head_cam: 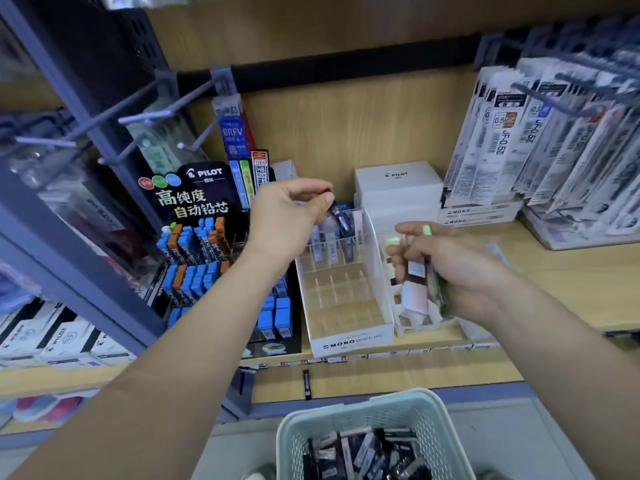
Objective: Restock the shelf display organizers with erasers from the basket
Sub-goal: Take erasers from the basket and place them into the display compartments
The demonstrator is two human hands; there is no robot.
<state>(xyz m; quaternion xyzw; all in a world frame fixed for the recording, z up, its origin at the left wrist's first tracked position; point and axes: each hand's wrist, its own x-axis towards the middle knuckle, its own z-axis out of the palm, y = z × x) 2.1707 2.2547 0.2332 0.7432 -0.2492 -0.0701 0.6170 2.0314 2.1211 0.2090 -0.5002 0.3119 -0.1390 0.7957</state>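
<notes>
Left fingers [320,202] pinching dark eraser [341,220], right fingers [412,229] gripping pastel erasers [414,294], wooden shelf [561,271], mint basket [363,407] below

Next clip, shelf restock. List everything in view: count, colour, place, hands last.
MONO organizer: one, clear with white front, shelf centre; standing cases, a few, in its back row.
second organizer: one, clear, right of the first, partly hidden.
basket: one, pale green, bottom centre; dark packs, many, inside it.
Pilot display: one, black, with blue and orange cases, left of the MONO organizer.
white boxes: stacked, count unclear, behind the organizers.
hanging refill packs: many, white and black, on hooks at right.
left hand: pinches one dark case above the MONO organizer.
right hand: grips a bundle of cases, pink and green among them.
</notes>
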